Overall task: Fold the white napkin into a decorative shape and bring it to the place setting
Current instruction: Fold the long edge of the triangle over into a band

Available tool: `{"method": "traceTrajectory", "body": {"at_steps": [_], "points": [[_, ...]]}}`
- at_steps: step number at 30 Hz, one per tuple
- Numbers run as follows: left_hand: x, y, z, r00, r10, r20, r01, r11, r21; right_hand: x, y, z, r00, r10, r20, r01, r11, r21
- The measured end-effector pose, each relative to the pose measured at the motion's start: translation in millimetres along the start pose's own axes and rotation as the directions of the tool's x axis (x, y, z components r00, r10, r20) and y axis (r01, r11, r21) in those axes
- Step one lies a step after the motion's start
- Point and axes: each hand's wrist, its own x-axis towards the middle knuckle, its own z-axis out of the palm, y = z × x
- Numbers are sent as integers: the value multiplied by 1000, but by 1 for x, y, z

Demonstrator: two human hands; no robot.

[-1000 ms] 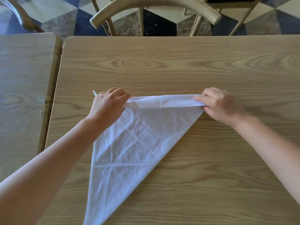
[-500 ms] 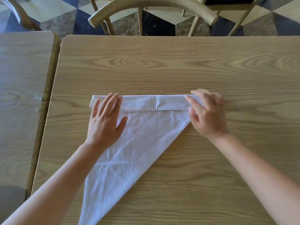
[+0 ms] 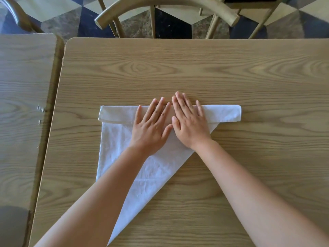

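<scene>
Grip: none as such; left hand [image 3: 151, 129] and right hand [image 3: 190, 125] both lie flat, fingers spread, palms down, side by side on the middle of the white napkin [image 3: 121, 148], pinching nothing

Napkin lies on the wooden worktop [image 3: 178, 72], a triangle with its point toward the person; far long edge turned over into a narrow folded band [image 3: 222, 114], hands pressing across it at centre

Done, judging by the lie: diagonal fold, first band along the base. Left: likely further rolling or shaping, then carrying it over. No place setting in view, only a neighbouring table [image 3: 23, 104] and chairs [image 3: 167, 8] beyond. Early-to-middle stage, I'd say
</scene>
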Motion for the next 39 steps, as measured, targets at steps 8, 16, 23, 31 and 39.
{"method": "traceTrajectory", "body": {"at_steps": [8,16,23,31,39], "points": [[-22,-44,-13,983,-182,33,182,983,-5,-10,64,-14,986,168,5,-167,983,-74],[-32,-66,-25,949,-314,25,314,949,9,-19,93,-20,969,246,10,-244,965,-92],[-9,-23,-19,926,-371,75,376,923,-81,-94,95,-10,898,423,-120,-428,903,-18],[0,37,2,994,70,79,-69,998,-14,-226,82,4,691,704,-164,-708,705,42],[7,72,7,960,249,131,-253,967,22,-292,58,11,590,800,-113,-799,598,59]]}}
